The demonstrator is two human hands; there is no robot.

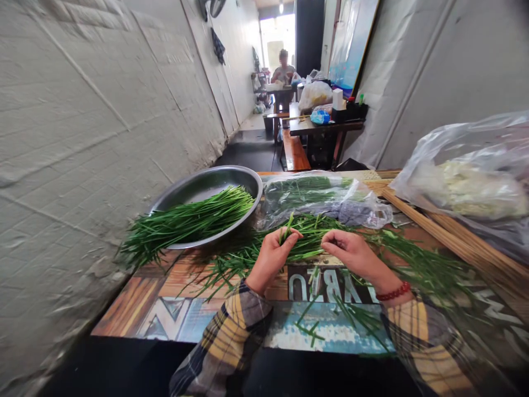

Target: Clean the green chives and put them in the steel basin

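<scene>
My left hand [273, 255] is closed round a few green chive stalks [289, 223], their tips sticking up past my thumb. Beside it, my right hand [351, 251] is curled with fingers pinched over the loose pile of chives [413, 264] spread across the table; a red bead bracelet circles that wrist. A metal basin [198, 184] at the left holds a bundle of sorted chives [185, 223] that hangs over its rim. Behind the hands lies a clear plastic bag with more chives [318, 196].
A large plastic bag of pale vegetables [467, 184] sits at the right next to long wooden sticks [446, 231]. A white wall runs close along the left. Farther back, a person sits at a cluttered table [326, 124] with a bench.
</scene>
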